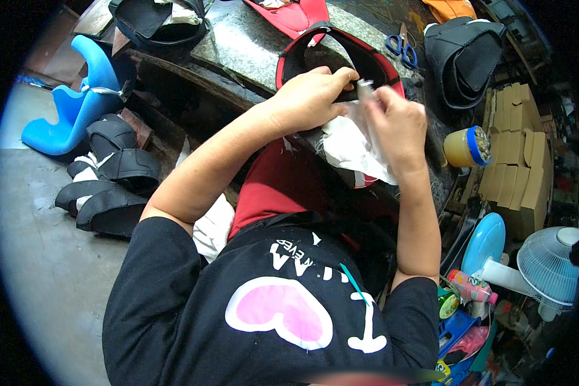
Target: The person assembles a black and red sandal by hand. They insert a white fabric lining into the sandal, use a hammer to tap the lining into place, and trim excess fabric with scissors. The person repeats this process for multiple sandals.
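Close to the table's near edge, my left hand [307, 98] is closed, its fingertips pinched at the rim of a curved black piece with red edging [394, 76]. What lies between those fingertips is partly hidden. Just beside it, my right hand [397, 122] is closed and slightly blurred, gripping a crumpled white cloth [349, 143]. The cloth has frayed edges and hangs down over the piece's near side. A pale frayed tuft [365, 87] shows between the two hands.
Blue-handled scissors [401, 49] lie right of the piece, near black shaped pieces [464, 59]. A jar with a blue rim [468, 147] stands at the right, before cardboard boxes [511, 168] and a fan [548, 265]. Blue foam [77, 103] and stacked black pieces [112, 180] are at left.
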`<state>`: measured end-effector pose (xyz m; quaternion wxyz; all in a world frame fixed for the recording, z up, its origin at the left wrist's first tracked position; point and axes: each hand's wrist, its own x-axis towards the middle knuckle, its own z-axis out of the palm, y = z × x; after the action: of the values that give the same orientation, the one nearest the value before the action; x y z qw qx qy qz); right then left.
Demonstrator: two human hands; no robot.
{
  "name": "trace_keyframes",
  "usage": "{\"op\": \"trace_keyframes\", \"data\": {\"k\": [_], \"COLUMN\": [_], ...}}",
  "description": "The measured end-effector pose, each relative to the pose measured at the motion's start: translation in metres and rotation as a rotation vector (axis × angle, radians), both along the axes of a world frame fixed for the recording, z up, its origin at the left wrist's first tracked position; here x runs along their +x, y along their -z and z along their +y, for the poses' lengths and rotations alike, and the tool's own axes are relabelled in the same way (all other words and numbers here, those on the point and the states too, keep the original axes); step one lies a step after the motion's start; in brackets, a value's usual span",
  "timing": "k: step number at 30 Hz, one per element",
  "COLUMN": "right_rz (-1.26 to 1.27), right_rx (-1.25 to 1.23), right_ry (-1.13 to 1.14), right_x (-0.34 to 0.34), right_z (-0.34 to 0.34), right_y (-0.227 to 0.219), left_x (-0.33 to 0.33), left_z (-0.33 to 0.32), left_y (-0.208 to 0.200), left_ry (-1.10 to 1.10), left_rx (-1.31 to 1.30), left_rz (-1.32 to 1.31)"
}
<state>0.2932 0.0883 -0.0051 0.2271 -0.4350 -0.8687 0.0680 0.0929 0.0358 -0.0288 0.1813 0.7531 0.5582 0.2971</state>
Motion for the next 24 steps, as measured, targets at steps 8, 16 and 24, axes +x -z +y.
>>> {"op": "trace_keyframes", "data": {"k": [8,16,24], "right_rz": [0.175,0.386,0.073], "right_rx": [0.065,0.271,0.871], "right_ry": [0.183,-0.157,-0.356], "right_x": [0.021,0.007,-0.015], "right_z": [0.020,0.048,0.008], "right_y": [0.000,-0.009,-0.043], "left_x": [-0.006,-0.016,-0.011], "left_z": [-0.005,0.007,0.021], "left_y": [-0.001,-0.002,0.012], "left_ry": [0.109,-0.039,-0.012], "left_rx": [-0.001,0.194,0.130], "left_rz": [0.026,-0.321,0.033]}}
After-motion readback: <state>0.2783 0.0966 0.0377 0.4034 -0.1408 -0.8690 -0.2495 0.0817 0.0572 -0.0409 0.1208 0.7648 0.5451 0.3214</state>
